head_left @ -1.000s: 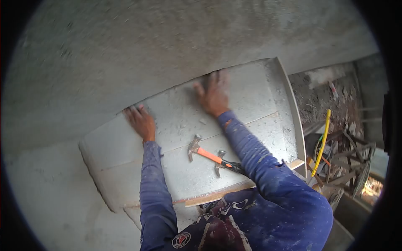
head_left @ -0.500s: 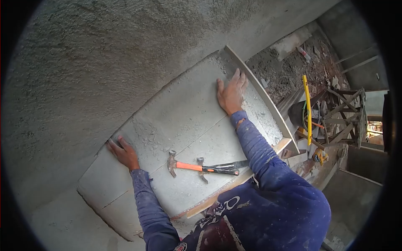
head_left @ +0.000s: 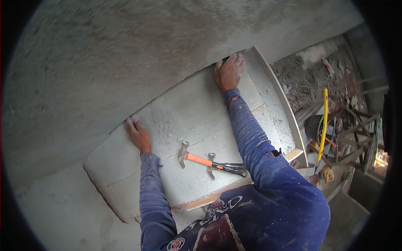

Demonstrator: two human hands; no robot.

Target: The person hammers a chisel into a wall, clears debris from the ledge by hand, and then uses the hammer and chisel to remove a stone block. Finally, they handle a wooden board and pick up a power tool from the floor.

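Half a second earlier our right hand [head_left: 228, 73] had lain spread near the raised rim on the right side of the grey slab [head_left: 188, 108]; now it had gone to the slab's far edge, fingers together and flat, right where the slab met the rough plastered wall [head_left: 125, 54]. Our left hand [head_left: 138, 134] had kept to that same seam further left, palm down with the fingers open and gripping nothing. The orange-handled hammer [head_left: 197, 159] and the black-handled hammer [head_left: 224, 166] had not shifted; they lay touching near the slab's near edge, between our two sleeves. The slab lay flat against the foot of the wall, pale grey, dusted with mortar crumbs and crossed by thin joint lines that divided it into panels, with a wooden strip showing under its near edge. A yellow level [head_left: 323, 123] stood among rubble and scrap well off to the right.
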